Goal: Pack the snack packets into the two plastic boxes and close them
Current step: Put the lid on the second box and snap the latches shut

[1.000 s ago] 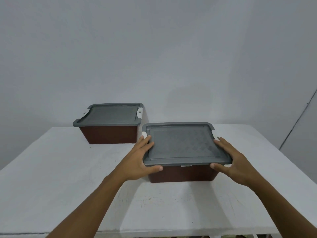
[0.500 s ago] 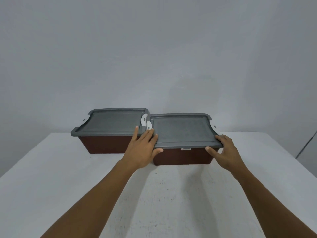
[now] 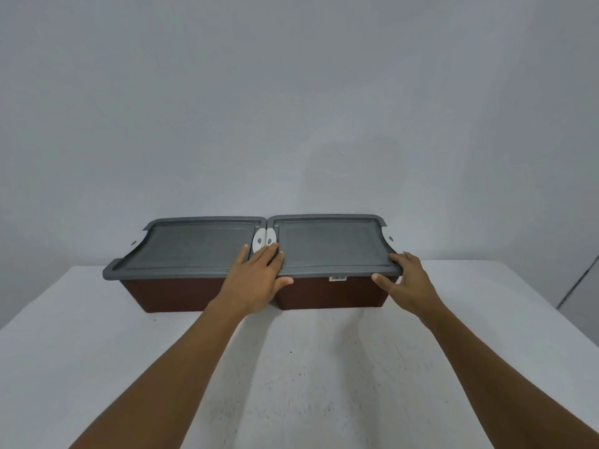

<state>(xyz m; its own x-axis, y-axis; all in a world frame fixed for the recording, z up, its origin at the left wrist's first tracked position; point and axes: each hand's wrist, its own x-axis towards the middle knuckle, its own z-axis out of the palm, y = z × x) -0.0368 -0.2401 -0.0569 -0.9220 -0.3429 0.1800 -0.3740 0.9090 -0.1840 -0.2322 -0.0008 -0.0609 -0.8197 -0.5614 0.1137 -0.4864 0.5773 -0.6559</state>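
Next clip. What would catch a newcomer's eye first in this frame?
Two brown, grey-topped boxes, the left box and the right box, stand closed and touching side by side at the far side of the white table. The left hand rests flat across the joint between them, by the white latches. The right hand rests on the right box's near right corner.

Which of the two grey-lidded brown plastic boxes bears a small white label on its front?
The right-hand brown box: its white label sits just below its grey lid. The left-hand box shows none.
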